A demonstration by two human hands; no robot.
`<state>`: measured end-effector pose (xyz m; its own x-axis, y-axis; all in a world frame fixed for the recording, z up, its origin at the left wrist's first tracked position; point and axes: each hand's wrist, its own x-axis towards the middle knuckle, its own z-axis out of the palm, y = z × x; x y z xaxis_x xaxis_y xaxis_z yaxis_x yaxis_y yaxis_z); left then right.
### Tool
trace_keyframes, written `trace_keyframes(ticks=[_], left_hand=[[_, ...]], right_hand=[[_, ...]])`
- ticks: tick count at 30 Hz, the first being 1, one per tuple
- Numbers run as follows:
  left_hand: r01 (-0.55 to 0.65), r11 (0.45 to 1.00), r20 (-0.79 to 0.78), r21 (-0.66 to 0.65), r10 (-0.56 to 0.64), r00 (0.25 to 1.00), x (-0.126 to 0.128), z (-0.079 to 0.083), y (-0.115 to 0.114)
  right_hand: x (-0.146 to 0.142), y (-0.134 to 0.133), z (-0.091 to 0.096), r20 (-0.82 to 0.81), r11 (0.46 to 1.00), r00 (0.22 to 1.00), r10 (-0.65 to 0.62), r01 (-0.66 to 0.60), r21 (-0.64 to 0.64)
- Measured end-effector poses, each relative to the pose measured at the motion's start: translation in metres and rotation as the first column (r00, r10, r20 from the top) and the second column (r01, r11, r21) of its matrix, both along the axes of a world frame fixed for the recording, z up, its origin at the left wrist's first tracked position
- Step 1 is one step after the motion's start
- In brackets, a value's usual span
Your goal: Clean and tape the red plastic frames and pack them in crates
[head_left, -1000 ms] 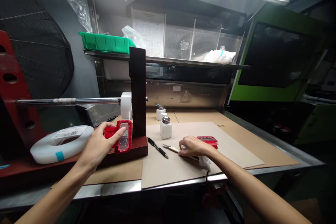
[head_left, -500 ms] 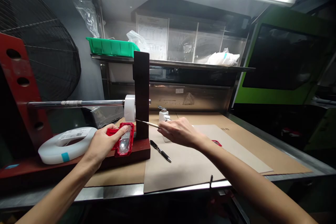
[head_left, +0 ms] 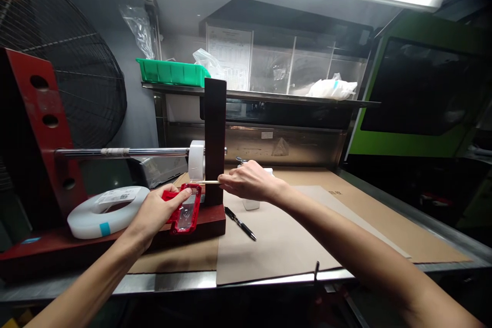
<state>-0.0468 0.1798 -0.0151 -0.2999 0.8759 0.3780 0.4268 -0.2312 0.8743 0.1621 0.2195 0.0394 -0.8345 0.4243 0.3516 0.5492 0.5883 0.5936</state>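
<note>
My left hand (head_left: 154, 211) is closed on a red plastic frame with a clear window (head_left: 196, 210), thumb pressed on its upper part, held tilted in front of the dark red stand. My right hand (head_left: 251, 182) pinches a thin pale stick (head_left: 210, 182) pointing left. The stick's far end is at or close to the frame's top edge; whether it touches, I cannot tell. Just above hangs a narrow roll of clear film (head_left: 197, 160) on a metal rod (head_left: 154, 152). Behind my right hand, a small white bottle (head_left: 251, 204) is partly hidden.
A large roll of film (head_left: 82, 223) lies on the stand's base, left of my left hand. The stand's dark upright (head_left: 215, 133) rises between my hands. A black pen (head_left: 240, 224) lies on the cardboard (head_left: 277, 246). A green bin (head_left: 172, 73) sits on the shelf.
My right hand has moved left and slightly up with the stick, whose tip has come over to the frame's top edge. My left hand still holds the frame. The view has shifted slightly.
</note>
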Motion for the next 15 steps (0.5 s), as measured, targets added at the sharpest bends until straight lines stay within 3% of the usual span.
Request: trace_keyframes(ticks=[8, 11, 15], left_hand=[[-0.019, 0.999, 0.029, -0.049, 0.021, 0.999, -0.004, -0.008, 0.004], [0.015, 0.995, 0.058, -0.101, -0.009, 0.998, -0.006, -0.011, 0.002], [0.089, 0.982, 0.105, -0.168, -0.071, 0.992, -0.006, -0.012, -0.008]], right_hand=[[-0.01, -0.006, 0.001, 0.028, 0.999, 0.999, -0.026, 0.027, -0.039], [0.009, -0.002, -0.013, 0.044, 0.982, 0.988, -0.147, 0.151, -0.112], [0.053, 0.0, -0.046, -0.037, 0.912, 0.957, -0.289, 0.263, -0.314]])
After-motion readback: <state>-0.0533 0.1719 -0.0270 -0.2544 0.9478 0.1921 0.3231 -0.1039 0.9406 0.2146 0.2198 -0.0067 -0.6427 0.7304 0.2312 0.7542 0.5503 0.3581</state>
